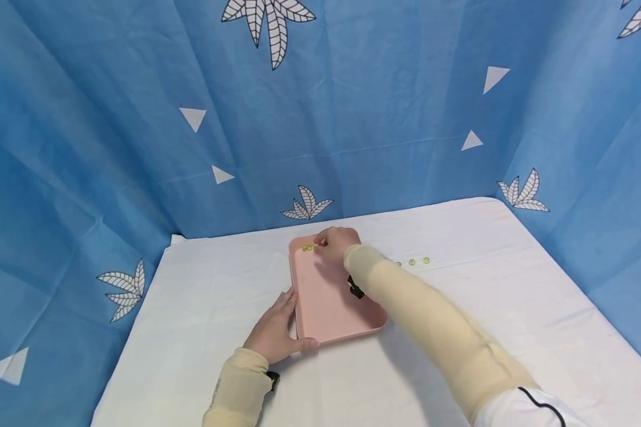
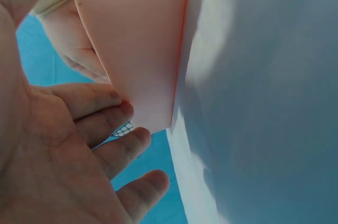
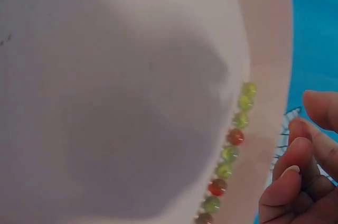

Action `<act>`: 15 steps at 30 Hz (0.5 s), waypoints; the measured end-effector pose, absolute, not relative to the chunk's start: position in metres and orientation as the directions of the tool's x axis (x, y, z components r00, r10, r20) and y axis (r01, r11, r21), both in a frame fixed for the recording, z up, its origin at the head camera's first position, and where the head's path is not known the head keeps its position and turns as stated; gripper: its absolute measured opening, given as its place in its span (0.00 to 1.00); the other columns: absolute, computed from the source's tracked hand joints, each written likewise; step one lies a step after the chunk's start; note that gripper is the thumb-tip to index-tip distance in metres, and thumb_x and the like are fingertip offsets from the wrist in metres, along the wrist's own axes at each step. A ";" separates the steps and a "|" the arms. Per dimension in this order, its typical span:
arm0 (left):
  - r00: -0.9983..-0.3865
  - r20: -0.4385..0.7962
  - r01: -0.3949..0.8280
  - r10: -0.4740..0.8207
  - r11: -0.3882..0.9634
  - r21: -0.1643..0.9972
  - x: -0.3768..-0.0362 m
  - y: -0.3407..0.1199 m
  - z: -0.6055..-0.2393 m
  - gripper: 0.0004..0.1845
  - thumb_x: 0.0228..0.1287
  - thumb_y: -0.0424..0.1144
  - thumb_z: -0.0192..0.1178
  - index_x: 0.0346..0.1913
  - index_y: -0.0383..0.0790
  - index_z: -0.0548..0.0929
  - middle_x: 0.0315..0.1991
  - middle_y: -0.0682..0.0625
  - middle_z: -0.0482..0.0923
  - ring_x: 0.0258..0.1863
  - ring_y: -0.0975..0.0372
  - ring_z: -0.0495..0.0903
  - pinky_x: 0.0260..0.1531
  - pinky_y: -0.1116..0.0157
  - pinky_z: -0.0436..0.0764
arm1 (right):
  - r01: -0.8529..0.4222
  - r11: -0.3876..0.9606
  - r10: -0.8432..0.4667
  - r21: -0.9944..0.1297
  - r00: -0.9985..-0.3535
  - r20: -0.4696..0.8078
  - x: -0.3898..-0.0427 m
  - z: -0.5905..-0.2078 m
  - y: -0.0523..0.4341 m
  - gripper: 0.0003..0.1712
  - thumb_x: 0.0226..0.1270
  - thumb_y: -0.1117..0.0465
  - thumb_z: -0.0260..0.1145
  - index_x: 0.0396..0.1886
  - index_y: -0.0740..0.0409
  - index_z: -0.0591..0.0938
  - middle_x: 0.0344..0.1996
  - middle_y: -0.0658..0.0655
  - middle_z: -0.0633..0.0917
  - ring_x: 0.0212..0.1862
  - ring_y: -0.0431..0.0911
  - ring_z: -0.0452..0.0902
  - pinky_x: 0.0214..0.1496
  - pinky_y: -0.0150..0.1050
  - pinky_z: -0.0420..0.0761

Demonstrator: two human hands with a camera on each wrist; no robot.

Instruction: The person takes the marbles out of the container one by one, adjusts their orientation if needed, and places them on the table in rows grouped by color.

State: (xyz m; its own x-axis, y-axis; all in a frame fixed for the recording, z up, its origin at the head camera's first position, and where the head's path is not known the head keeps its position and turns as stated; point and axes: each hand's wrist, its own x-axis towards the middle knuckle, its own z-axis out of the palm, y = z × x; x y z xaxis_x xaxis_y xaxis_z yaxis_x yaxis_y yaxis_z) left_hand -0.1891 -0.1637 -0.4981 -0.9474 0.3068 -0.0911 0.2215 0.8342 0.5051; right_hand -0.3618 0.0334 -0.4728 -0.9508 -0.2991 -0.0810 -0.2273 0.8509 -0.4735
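Here, your hands work a pink tray (image 1: pixel 331 308) on the white table (image 1: pixel 203 296).
Your left hand (image 1: pixel 275 332) lies relaxed against its near-left rim; your right hand (image 1: pixel 335 242), fingers curled, empty, hovers beside beads (image 3: pixel 232 152) lining the far rim. Three loose beads (image 1: pixel 412 261) lie right.

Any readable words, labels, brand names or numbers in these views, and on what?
None can be read.
The blue backdrop bears only white leaf and triangle shapes, no letters.
The pink tray, the beads and the white tablecloth carry no print.
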 end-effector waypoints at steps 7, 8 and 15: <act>-0.951 -0.083 0.218 0.299 0.833 0.509 -0.188 -0.166 -0.503 0.66 0.35 0.70 0.72 0.76 0.42 0.53 0.77 0.50 0.47 0.74 0.50 0.49 0.68 0.49 0.60 | -0.139 0.825 -0.268 -0.547 -0.949 -0.164 -0.371 -0.490 0.019 0.18 0.67 0.50 0.64 0.56 0.43 0.82 0.48 0.47 0.84 0.48 0.41 0.79 0.52 0.41 0.78; -0.951 -0.084 0.219 0.299 0.836 0.504 -0.188 -0.166 -0.503 0.67 0.35 0.70 0.71 0.76 0.42 0.53 0.77 0.51 0.47 0.74 0.51 0.49 0.68 0.50 0.60 | -0.137 0.821 -0.271 -0.554 -0.948 -0.168 -0.372 -0.492 0.018 0.18 0.67 0.50 0.64 0.56 0.43 0.82 0.49 0.47 0.84 0.48 0.41 0.79 0.52 0.41 0.78; -0.949 -0.067 0.233 0.308 0.829 0.509 -0.190 -0.166 -0.503 0.66 0.35 0.70 0.72 0.76 0.42 0.53 0.77 0.51 0.47 0.74 0.50 0.49 0.68 0.48 0.61 | -0.183 0.819 -0.310 -0.544 -0.939 -0.150 -0.372 -0.488 0.008 0.20 0.67 0.52 0.64 0.58 0.47 0.81 0.53 0.49 0.82 0.55 0.46 0.76 0.58 0.47 0.76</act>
State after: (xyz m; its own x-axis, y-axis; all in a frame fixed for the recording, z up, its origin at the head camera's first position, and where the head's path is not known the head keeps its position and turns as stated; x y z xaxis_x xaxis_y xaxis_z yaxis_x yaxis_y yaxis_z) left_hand -0.1897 -0.1656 -0.5032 -0.9491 0.3077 -0.0667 0.2330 0.8289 0.5085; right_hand -0.3724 0.0079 -0.4878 -0.9390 -0.3097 -0.1497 -0.1833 0.8187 -0.5441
